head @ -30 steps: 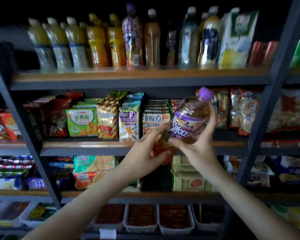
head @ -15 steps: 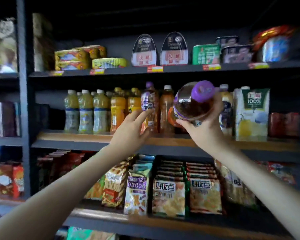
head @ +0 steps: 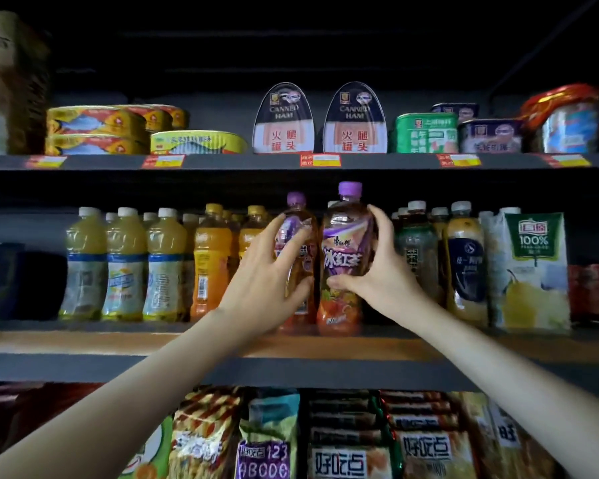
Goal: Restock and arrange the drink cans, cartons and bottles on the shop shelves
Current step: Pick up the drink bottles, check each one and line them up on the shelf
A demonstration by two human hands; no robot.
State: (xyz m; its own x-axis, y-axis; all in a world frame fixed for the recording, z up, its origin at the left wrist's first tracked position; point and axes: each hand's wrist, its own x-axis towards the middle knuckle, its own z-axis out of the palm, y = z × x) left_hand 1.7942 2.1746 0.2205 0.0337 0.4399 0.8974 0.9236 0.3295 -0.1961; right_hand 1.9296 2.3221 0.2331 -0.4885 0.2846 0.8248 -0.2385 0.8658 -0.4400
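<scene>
Nearest, under both bare forearms, snack packets (head: 339, 444) fill the lower shelf. Above them is the drinks shelf (head: 83, 344), a wooden board with a grey front edge. The right hand (head: 377, 271) grips a purple-capped iced tea bottle (head: 346, 257), fingers (head: 381, 219) curled over its shoulder and thumb pressed on the label's lower edge. The bottle stands upright at the front of the row, its base down at the board. The left hand (head: 267, 281) lies against a second purple-capped bottle (head: 300, 236) just beside it, fingers spread and nearly straight, thumb on its lower front. Orange juice bottles (head: 211, 261) and pale yellow bottles (head: 125, 267) stand to the left, dark-labelled bottles (head: 415, 250) and a pear juice carton (head: 533, 271) to the right. Farther up, canned ham tins (head: 284, 122) stand on the top shelf.
</scene>
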